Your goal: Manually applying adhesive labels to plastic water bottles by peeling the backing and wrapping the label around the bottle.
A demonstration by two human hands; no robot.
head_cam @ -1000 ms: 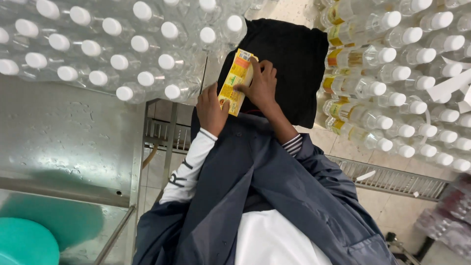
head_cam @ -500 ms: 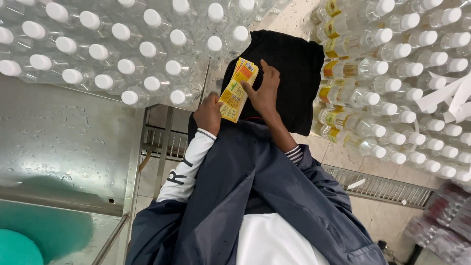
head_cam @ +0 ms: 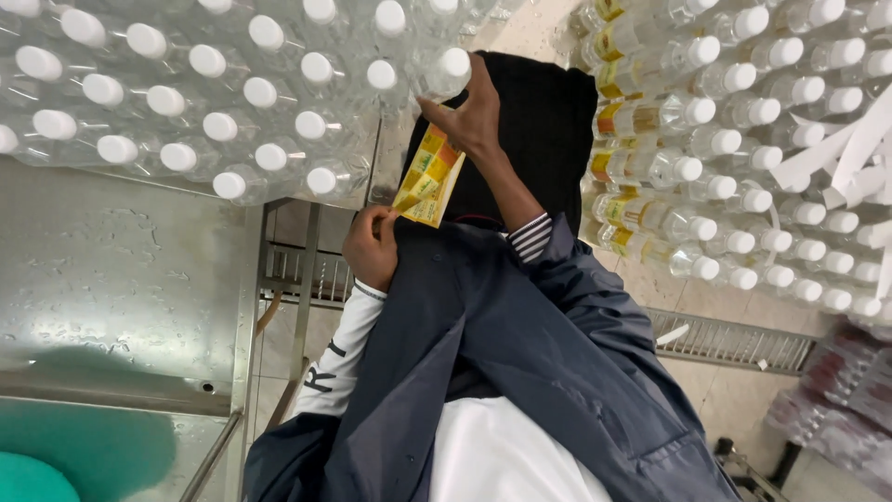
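Your clothing: nearest the camera, a dark blue jacket hangs open over a white shirt; white sleeve on the left arm, striped cuff on the right.
Your left hand: closed, fingers pinching the near lower corner of the stack of yellow labels. The stack starts at your fingertips and runs away from the hand, up and to the right.
Stack of yellow labels: held in the air between your two hands, tilted, just in front of the black cloth. It is fanned a little at the near end.
Your right hand: farther out, above the stack; thumb and fingers close on its far upper end, so the labels hang below this hand.
Left side: a wet steel table with a green patch at its near edge; beyond it, rows of clear bottles with white caps, bare of labels.
Right side, far: more white-capped labelled bottles with yellow bands, and loose white paper strips at the right edge.
Floor: a metal drain grate runs across the tiles below the bottles.
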